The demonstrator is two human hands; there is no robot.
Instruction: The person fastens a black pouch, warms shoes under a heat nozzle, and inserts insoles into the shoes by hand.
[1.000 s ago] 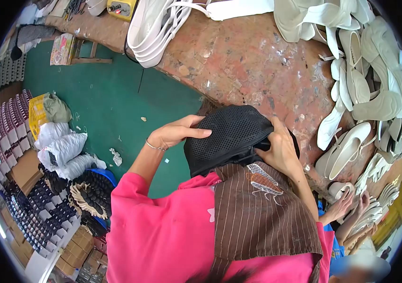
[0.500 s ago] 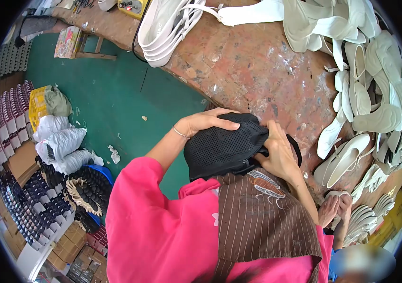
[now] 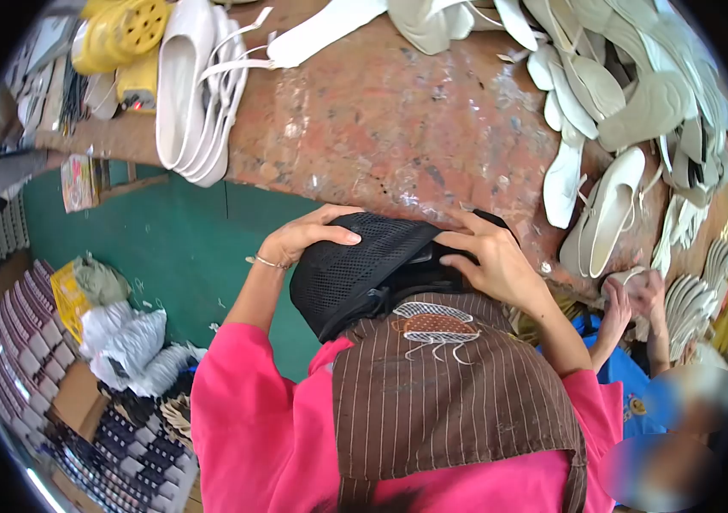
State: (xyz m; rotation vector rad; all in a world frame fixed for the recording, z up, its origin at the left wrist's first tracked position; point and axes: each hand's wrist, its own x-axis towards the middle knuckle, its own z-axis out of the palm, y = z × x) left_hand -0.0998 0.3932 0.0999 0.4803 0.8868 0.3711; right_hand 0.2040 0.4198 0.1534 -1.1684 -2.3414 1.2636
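A black mesh bag [image 3: 351, 261] with a dark opening on its right side rests against my brown striped apron [image 3: 458, 385], at the table's near edge. My left hand [image 3: 308, 235] is closed over its upper left side, the thumb lying on top of the mesh. At the opening, my right hand [image 3: 488, 252] holds the bag's rim, with thumb and forefinger bent into the gap. A black strap [image 3: 496, 221] sticks out behind the right fingers. Whatever lies inside the bag is hidden.
White shoes [image 3: 184, 103] stand nested on the stained table [image 3: 338, 137]. Insoles [image 3: 650, 111] are heaped at right, near a pale shoe [image 3: 607, 214]. A co-worker's hands [image 3: 633, 299] hold a pale piece at lower right. Plastic sacks [image 3: 129, 346] lie on the green floor [image 3: 184, 248].
My view has shifted, so the table and shoes sit differently in the picture. The bag's opening shows wider, and my right fingers have spread from a tighter pinch at its rim.
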